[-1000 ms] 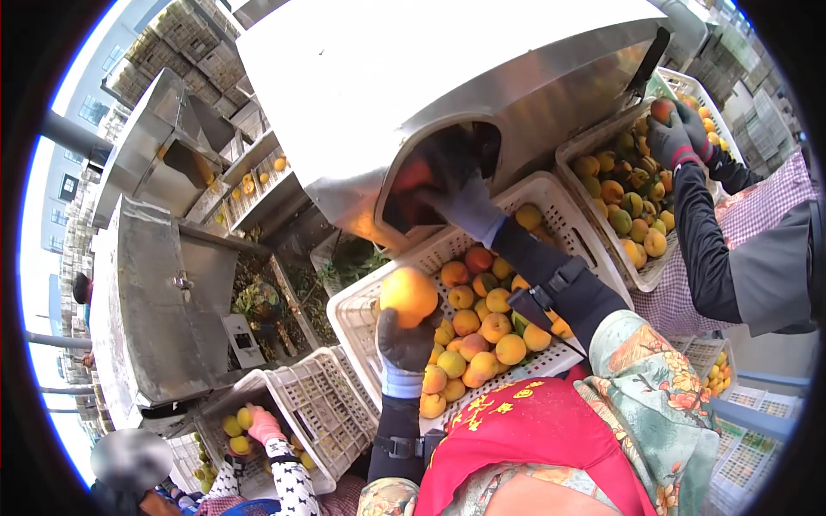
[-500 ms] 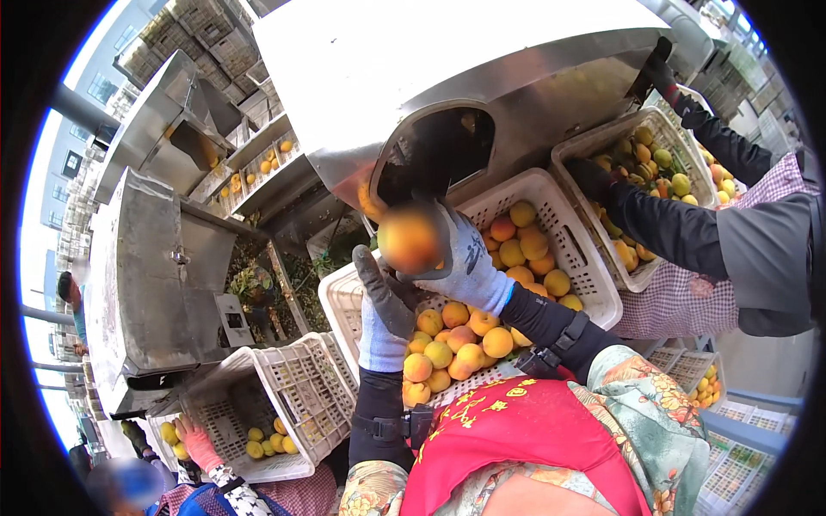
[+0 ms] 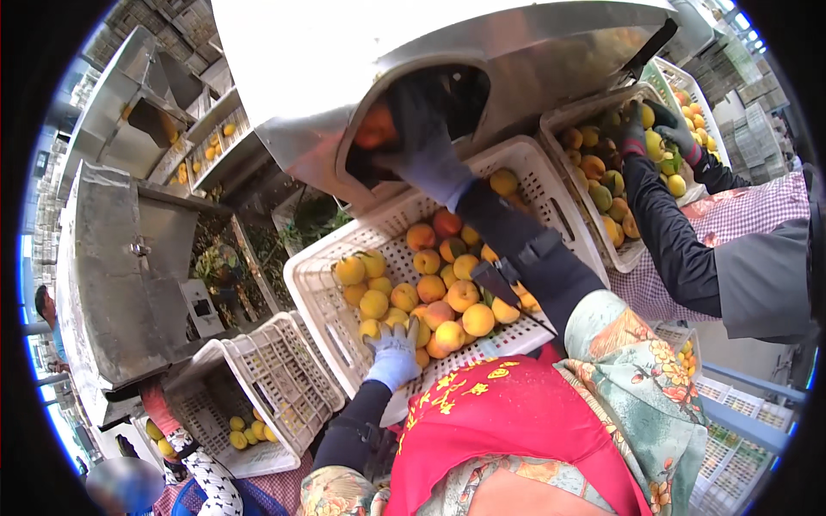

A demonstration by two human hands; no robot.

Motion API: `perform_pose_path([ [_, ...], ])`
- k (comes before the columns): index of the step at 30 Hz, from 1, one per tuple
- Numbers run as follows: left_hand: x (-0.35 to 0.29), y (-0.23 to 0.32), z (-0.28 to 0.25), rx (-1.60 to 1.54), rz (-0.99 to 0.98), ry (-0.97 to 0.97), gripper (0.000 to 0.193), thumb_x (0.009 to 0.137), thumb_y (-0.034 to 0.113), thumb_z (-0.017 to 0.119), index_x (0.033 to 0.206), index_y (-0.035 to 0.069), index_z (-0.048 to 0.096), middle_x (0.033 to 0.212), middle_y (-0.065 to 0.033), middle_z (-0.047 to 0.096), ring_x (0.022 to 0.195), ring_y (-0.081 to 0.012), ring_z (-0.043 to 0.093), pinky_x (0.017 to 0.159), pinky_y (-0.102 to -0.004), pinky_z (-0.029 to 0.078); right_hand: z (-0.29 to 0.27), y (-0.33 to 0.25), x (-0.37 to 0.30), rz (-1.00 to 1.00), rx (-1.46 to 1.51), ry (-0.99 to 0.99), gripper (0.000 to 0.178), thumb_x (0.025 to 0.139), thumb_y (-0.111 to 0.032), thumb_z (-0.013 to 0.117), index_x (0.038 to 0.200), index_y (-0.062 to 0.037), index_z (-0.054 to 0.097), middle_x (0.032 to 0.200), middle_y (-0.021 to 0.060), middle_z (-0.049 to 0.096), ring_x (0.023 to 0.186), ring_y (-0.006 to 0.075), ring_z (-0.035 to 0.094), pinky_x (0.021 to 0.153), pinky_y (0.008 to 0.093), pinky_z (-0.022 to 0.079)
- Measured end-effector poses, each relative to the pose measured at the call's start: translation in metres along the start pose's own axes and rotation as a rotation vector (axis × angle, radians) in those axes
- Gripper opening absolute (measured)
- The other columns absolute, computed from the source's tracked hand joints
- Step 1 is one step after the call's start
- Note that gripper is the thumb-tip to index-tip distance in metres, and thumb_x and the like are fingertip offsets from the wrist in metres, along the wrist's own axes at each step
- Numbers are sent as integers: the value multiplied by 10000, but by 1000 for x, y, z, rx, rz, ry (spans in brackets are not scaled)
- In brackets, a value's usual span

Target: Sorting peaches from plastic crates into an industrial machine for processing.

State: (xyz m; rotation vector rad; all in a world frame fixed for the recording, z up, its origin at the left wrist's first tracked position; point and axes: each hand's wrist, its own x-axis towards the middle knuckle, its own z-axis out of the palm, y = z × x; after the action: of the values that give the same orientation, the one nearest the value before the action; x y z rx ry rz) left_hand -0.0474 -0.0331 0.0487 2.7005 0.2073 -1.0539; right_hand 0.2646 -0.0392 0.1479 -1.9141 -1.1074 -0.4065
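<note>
My right hand (image 3: 430,155), in a grey-and-blue glove, reaches into the dark oval opening (image 3: 469,95) of a metal machine. Beside it, at the opening's left edge, is a blurred orange-red peach (image 3: 375,127); whether the fingers touch it cannot be told. My left hand (image 3: 394,351), gloved alike, rests with spread fingers on yellow peaches (image 3: 373,304) at the near left of a white plastic crate (image 3: 320,273). Several more orange-yellow peaches (image 3: 462,296) fill the crate's middle, and bare slatted floor shows around them.
At right, a co-worker's dark-gloved hands (image 3: 662,125) hold fruit over another full crate (image 3: 602,245). A tilted white crate (image 3: 288,378) with few peaches stands at left, near another co-worker's patterned sleeve (image 3: 206,469). A metal cabinet (image 3: 99,267) rises behind it.
My hands have parted: the right moved up into the machine opening, the left came down onto the crate's peaches. The peach held between them is gone from there. The co-worker's hands at right came together.
</note>
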Motion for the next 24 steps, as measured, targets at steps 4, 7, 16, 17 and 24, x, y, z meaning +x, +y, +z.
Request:
perform_pose_path([
  [4,26,-5,-9,151,72,-73,769,732,244,631,1440,162,342,1201,-126,549,1109,-318,552,819,-534,423,-3,-13,13,-68,-72,298,816,734,-339,747,1365,28,380,1360,253,422,1227,400,429,1030,486,338],
  [7,39,-16,-19,154,118,-185,667,734,231,630,1369,156,441,1137,-115,595,1025,-289,613,788,-460,460,-16,-34,-50,-67,132,218,573,783,-318,697,1248,-28,531,1221,182,566,1101,354,544,958,451,417],
  [16,68,-65,-13,-656,121,-239,632,584,418,804,1095,80,650,1024,-148,684,947,-285,651,842,-396,493,111,57,-212,375,-500,-1142,535,851,-284,518,1256,65,501,1075,201,653,910,308,647,691,474,494],
  [17,69,-67,-18,-1035,161,-221,568,615,335,816,1086,61,658,989,-123,686,900,-237,656,810,-359,505,130,71,-230,374,-645,-1007,526,841,-244,517,1267,63,496,1086,206,648,936,327,634,690,483,489],
  [24,36,-42,-47,-2690,503,61,724,811,518,617,1345,62,444,1109,-149,632,955,-324,636,825,-481,527,150,75,-216,561,-275,-964,438,770,-275,593,1130,-29,633,1104,190,636,1020,325,612,792,468,485],
])
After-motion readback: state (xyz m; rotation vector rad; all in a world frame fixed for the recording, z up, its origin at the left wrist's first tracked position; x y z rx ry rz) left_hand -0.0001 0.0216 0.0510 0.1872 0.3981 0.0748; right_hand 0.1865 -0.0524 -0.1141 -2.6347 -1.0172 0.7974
